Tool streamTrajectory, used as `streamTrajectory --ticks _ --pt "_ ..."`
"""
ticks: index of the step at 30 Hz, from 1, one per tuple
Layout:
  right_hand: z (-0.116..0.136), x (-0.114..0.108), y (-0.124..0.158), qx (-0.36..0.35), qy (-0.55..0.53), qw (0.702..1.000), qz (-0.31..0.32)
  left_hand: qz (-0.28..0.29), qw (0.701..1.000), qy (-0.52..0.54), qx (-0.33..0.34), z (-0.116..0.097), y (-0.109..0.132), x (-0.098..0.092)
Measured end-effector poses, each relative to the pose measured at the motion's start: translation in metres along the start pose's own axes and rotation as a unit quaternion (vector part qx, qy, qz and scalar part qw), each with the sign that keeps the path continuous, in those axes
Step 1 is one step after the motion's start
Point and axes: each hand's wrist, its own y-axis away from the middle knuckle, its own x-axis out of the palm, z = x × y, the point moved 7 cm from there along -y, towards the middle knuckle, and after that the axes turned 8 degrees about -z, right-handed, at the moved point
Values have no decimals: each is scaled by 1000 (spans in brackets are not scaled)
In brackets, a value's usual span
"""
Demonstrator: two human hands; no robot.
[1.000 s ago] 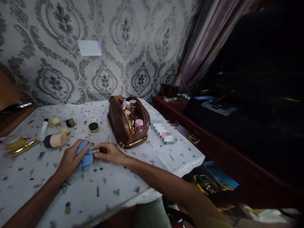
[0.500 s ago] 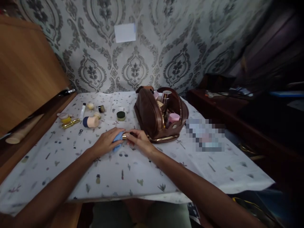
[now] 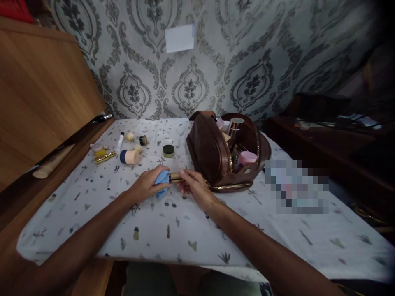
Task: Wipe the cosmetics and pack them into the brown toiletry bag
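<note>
In my left hand [image 3: 150, 184] is a blue cloth [image 3: 161, 179], bunched and pressed round one end of a slim gold tube [image 3: 175, 177] with dark parts. My right hand [image 3: 195, 187] pinches the tube's other end between thumb and fingers. Both hands are just above the table, in front of a round jar with a dark green lid [image 3: 168, 151]. An unzipped brown cosmetic bag [image 3: 203, 148] stands right beside my right hand. It holds a pink-lidded jar [image 3: 247, 157], a silver-capped bottle [image 3: 237, 124] and other items partly hidden inside.
At the table's left lie a navy-and-peach container [image 3: 130, 156], a gold tube [image 3: 105, 157], a white tube [image 3: 120, 143] and several small jars. A wooden cabinet [image 3: 46, 74] borders the left. A pixelated object [image 3: 296, 187] lies right of the bag. The patterned wall rises behind.
The view has shifted, so everything sits a little further right. More of the gold tube now shows between the cloth and my right hand, which has moved slightly away from my left.
</note>
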Motion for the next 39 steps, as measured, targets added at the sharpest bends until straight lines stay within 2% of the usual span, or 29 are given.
streamTrajectory --ticks 7,13,17,25,30,34,39 --pt "3 4 3 -23 13 999 36 -3 998 60 -35 -5 1 0" --pt "8 6 4 -59 16 996 61 -6 987 140 -82 2 1 1" --pt "8 6 3 -57 15 997 54 -8 982 161 -94 6 1 3" --pt "11 6 5 -23 44 998 46 -17 981 169 -89 1 1 2" --pt "13 1 4 -39 56 997 22 -28 976 193 -101 1 1 0" --pt "13 -3 4 -53 86 995 -7 -35 963 230 -139 4 0 -2" --pt "16 -2 6 -68 52 996 -4 -52 952 253 -163 5 -2 -4"
